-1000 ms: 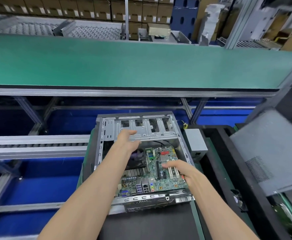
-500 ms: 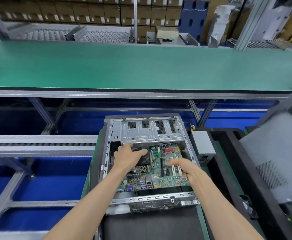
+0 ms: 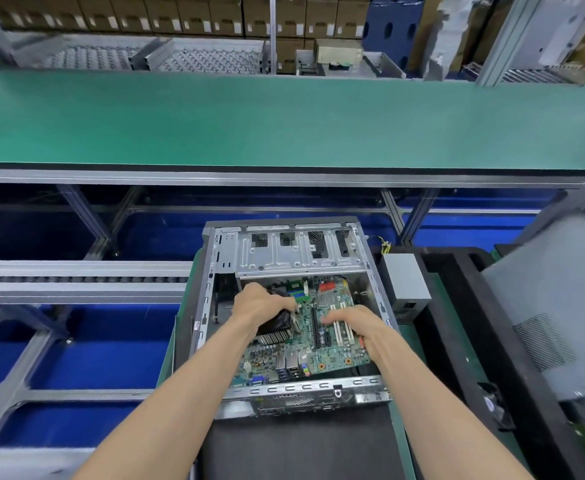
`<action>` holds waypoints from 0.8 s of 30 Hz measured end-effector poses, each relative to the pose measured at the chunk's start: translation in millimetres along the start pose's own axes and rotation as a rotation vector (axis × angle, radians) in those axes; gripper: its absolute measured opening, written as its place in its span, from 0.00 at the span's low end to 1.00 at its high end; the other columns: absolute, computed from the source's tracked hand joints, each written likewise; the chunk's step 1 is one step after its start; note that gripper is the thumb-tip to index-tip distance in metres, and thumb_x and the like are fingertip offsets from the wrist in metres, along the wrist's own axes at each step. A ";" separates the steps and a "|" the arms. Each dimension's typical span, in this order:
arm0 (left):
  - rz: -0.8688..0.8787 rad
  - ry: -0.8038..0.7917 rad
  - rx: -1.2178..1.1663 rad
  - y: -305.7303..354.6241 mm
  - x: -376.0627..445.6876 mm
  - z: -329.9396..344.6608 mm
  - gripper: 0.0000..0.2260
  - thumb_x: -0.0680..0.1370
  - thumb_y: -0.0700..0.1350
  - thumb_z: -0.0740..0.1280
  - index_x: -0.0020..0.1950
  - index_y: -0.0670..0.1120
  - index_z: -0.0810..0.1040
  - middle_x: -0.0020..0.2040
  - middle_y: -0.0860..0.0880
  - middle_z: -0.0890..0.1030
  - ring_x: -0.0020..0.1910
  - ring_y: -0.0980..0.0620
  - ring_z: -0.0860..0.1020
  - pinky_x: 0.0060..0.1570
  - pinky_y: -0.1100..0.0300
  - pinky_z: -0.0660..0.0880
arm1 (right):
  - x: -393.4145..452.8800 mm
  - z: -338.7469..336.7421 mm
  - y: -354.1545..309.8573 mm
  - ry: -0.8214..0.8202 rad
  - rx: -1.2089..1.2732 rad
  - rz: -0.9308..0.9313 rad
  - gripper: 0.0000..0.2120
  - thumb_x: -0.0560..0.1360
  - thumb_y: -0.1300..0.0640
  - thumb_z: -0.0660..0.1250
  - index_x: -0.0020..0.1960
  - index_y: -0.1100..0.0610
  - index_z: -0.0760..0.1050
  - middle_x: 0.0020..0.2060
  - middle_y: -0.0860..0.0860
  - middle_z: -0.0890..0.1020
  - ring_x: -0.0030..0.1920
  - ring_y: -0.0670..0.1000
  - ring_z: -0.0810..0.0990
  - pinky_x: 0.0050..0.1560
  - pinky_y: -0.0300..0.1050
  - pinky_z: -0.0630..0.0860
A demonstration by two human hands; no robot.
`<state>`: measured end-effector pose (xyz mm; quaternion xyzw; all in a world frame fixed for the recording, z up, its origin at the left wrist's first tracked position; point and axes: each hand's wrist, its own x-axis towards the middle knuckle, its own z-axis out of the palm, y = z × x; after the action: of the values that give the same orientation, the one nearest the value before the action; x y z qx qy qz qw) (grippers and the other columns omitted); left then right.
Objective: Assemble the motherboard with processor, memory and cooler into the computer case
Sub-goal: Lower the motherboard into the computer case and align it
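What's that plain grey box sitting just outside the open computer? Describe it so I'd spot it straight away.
Find the open computer case in the middle, where both hands work on the green motherboard. Just past the case's right wall, near its far corner, a closed grey metal box sits alone. Unlike the black foam trays beside it, it is pale, solid, and has coloured wires at its far end.

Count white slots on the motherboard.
2: left white slot and right white slot, side by side on the motherboard, beside the right hand, which may hide more.

green motherboard (image 3: pixel 322 348) tilted inside open grey case (image 3: pixel 298 254)
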<state>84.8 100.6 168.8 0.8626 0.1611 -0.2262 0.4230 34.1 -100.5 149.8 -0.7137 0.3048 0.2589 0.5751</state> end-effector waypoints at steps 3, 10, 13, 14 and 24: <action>0.010 0.044 0.004 -1.1 0.3 5.8 0.18 0.62 0.54 0.81 0.33 0.45 0.76 0.32 0.50 0.78 0.34 0.52 0.76 0.32 0.59 0.69 | 0.7 0.8 -3.9 0.050 -0.032 -0.007 0.51 0.64 0.50 0.82 0.79 0.60 0.60 0.77 0.57 0.65 0.74 0.59 0.67 0.65 0.58 0.67; 0.053 0.133 0.130 -0.7 -5.5 30.1 0.19 0.67 0.57 0.78 0.36 0.45 0.76 0.39 0.46 0.83 0.39 0.49 0.81 0.37 0.56 0.77 | 3.3 7.2 -7.3 0.266 -0.417 -0.171 0.48 0.70 0.57 0.80 0.79 0.65 0.54 0.74 0.61 0.68 0.71 0.60 0.71 0.65 0.52 0.73; 0.029 0.146 0.177 -0.1 -6.4 36.9 0.27 0.67 0.58 0.77 0.54 0.40 0.79 0.56 0.39 0.81 0.58 0.39 0.78 0.54 0.43 0.78 | -2.4 17.6 0.9 0.443 -0.693 -0.371 0.38 0.72 0.58 0.76 0.75 0.61 0.59 0.71 0.59 0.66 0.67 0.58 0.71 0.64 0.50 0.74; 0.029 0.151 0.196 0.1 -7.2 37.9 0.29 0.67 0.58 0.77 0.58 0.40 0.77 0.59 0.39 0.80 0.60 0.38 0.76 0.56 0.42 0.77 | -3.7 20.6 4.4 0.443 -0.714 -0.468 0.37 0.72 0.59 0.75 0.75 0.59 0.60 0.70 0.57 0.66 0.67 0.56 0.70 0.66 0.49 0.72; 0.012 0.221 0.251 7.8 -18.5 49.6 0.30 0.71 0.52 0.71 0.66 0.41 0.64 0.69 0.38 0.69 0.68 0.35 0.66 0.64 0.39 0.71 | 10.2 42.9 -2.4 -0.031 -0.840 -0.707 0.58 0.63 0.44 0.83 0.82 0.47 0.51 0.79 0.46 0.62 0.77 0.52 0.62 0.76 0.61 0.54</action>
<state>60.2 54.5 156.9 0.9292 0.1720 -0.1460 0.2927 41.9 -59.5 135.3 -0.9369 -0.0916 0.1597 0.2973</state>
